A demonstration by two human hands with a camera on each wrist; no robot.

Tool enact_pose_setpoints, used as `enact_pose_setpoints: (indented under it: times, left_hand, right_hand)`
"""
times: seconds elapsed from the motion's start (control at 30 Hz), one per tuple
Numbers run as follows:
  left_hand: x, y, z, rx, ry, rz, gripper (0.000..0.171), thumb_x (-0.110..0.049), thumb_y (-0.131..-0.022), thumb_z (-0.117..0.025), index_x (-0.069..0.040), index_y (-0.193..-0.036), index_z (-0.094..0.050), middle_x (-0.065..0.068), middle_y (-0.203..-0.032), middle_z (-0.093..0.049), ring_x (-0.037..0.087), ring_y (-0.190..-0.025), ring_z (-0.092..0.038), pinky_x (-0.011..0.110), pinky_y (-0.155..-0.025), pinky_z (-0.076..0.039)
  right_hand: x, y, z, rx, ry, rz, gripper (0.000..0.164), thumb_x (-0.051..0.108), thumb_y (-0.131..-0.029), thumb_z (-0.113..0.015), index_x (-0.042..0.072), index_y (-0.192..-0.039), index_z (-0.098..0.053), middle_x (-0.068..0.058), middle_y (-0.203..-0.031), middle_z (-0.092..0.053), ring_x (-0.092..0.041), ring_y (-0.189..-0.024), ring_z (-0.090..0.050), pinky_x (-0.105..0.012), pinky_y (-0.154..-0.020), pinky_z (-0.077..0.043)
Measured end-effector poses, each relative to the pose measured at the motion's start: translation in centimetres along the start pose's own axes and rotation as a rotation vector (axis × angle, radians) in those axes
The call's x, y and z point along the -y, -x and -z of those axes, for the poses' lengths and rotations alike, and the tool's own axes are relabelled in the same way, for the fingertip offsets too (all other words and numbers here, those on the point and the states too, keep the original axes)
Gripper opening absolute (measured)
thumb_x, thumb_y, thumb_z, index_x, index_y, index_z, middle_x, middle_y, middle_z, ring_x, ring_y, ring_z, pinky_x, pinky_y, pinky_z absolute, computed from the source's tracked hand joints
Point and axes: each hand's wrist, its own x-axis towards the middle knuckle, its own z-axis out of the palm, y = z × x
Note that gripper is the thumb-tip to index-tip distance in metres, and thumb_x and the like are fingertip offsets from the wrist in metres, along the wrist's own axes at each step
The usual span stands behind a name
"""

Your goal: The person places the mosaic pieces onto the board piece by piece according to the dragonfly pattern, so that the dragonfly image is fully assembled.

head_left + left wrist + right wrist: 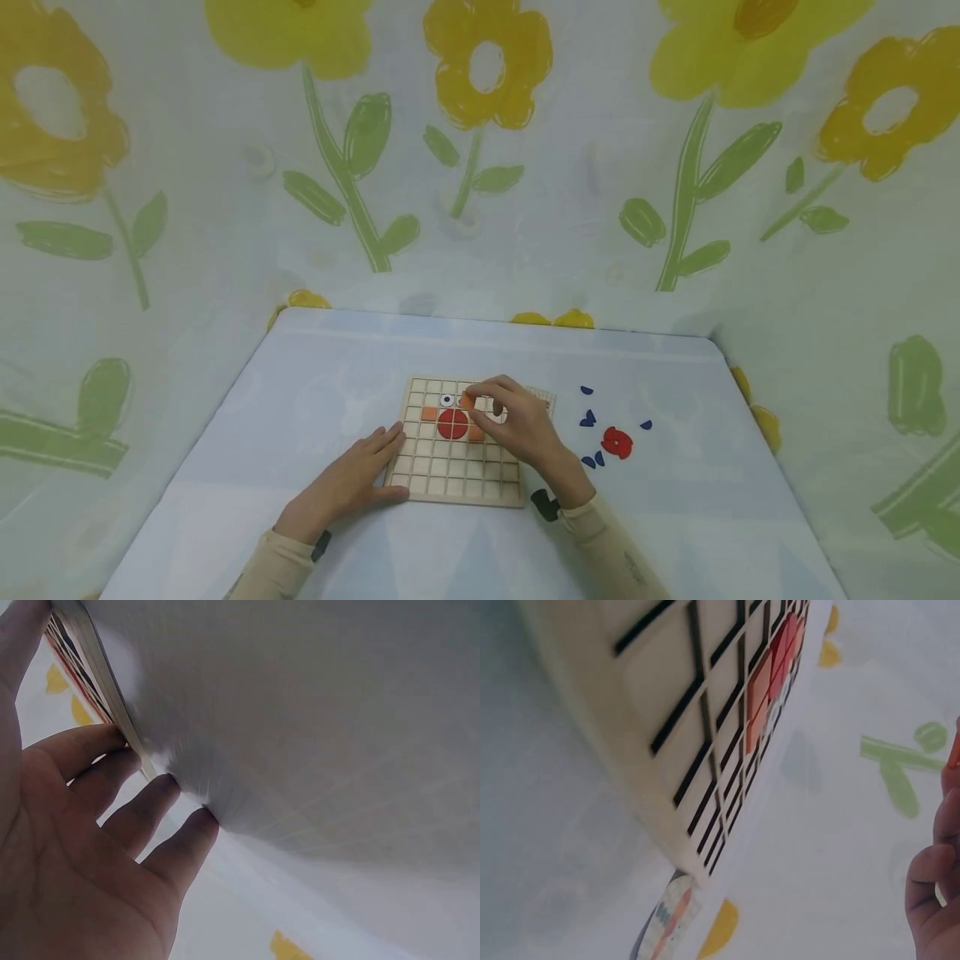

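A wooden grid board (pixel 457 479) lies on the table. My left hand (pixel 348 479) rests against its left side, thumb near the front corner; in the left wrist view the fingers of that hand (pixel 97 832) touch the board's edge and the table. Over the upper part of the board, my right hand (pixel 521 421) pinches a small orange tile (pixel 468 400), whose edge shows in the right wrist view (pixel 954 756). Set in the grid are a red circle (pixel 452 424) of several pieces, a white eye disc (pixel 447 400) and orange square tiles (pixel 429 413). Fingers partly hide the upper right cells.
Right of the board lie red pieces (pixel 617 443) in a cluster and several loose blue half-round pieces (pixel 587 390). A printed card (pixel 550 398) sticks out behind the board's right side. Flower-patterned cloth (pixel 525 233) surrounds the white table (pixel 337 358).
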Motion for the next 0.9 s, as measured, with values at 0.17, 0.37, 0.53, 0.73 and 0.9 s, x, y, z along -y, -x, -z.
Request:
enact_pose_setpoints:
  times: [0.17,0.37,0.53,0.73,0.9]
  left_hand:
    - [-0.1,0.1,0.1,-0.001,-0.017,0.001,0.091,-0.053,-0.088,-0.074,-0.002,-0.154,-0.04,0.011,-0.164,-0.03,0.039,-0.149,-0.03,0.055,-0.12,-0.029]
    - [-0.3,0.0,0.4,0.002,-0.007,0.001,0.09,-0.053,-0.088,-0.074,-0.003,-0.155,-0.04,0.011,-0.164,-0.03,0.039,-0.149,-0.029,0.057,-0.119,-0.029]
    - [-0.5,0.0,0.5,-0.001,-0.023,-0.014,0.089,-0.053,-0.089,-0.073,-0.001,-0.154,-0.039,0.013,-0.164,-0.031,0.041,-0.148,-0.03,0.057,-0.119,-0.029]
    - [-0.6,0.2,0.8,-0.015,-0.021,-0.042,0.088,-0.051,-0.09,-0.073,0.002,-0.153,-0.041,0.017,-0.162,-0.033,0.045,-0.146,-0.032,0.059,-0.117,-0.031]
    - [-0.7,0.2,0.9,-0.028,-0.027,-0.063,0.087,-0.05,-0.09,-0.073,0.003,-0.152,-0.041,0.018,-0.161,-0.034,0.046,-0.145,-0.033,0.06,-0.116,-0.032]
  right_hand:
    - [0.6,-1.0,-0.5,0.021,-0.01,-0.002,0.034,0.02,-0.088,-0.081,0.023,-0.121,-0.073,0.011,-0.114,-0.067,-0.009,-0.075,-0.055,-0.016,-0.056,-0.044]
    - [0.8,-1.9,-1.4,0.077,-0.007,0.018,0.031,0.021,-0.091,-0.079,0.023,-0.121,-0.072,0.01,-0.112,-0.066,-0.014,-0.074,-0.058,-0.016,-0.057,-0.044]
    - [1.0,-2.6,-1.9,0.097,-0.014,0.043,0.029,0.022,-0.093,-0.076,0.021,-0.121,-0.072,0.008,-0.112,-0.065,-0.017,-0.076,-0.061,-0.016,-0.06,-0.046]
    - [1.2,-3.4,-2.7,0.151,-0.019,0.041,0.026,0.025,-0.096,-0.072,0.02,-0.121,-0.073,0.006,-0.112,-0.066,-0.014,-0.077,-0.061,-0.016,-0.062,-0.048]
    - [1.2,-3.8,-3.5,0.239,0.019,-0.012,0.026,0.027,-0.096,-0.071,0.023,-0.122,-0.073,0.007,-0.113,-0.067,-0.005,-0.074,-0.056,-0.013,-0.061,-0.047]
